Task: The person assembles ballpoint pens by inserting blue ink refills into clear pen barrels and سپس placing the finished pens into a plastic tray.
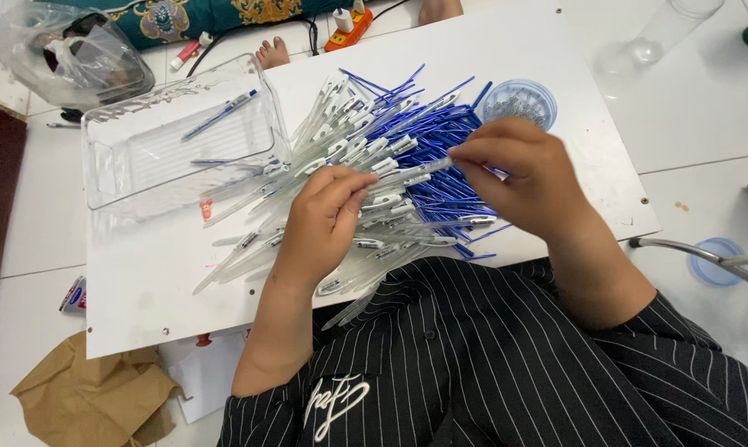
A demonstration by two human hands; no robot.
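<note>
A big heap of clear pen barrels (341, 149) and thin blue ink refills (440, 132) covers the middle of a white board (142, 281). My left hand (324, 219) grips a clear pen barrel (407, 176) that points right. My right hand (523, 170) pinches the barrel's far end, fingertips at its tip. Both hands hover just above the heap.
A clear plastic tray (175, 136) at the board's left holds one finished blue pen (221, 114). A small round blue tub (519, 103) of tiny parts sits behind my right hand. Around the board on the floor: a plastic bag (72, 54), brown paper (84, 397), a clear glass (668, 29).
</note>
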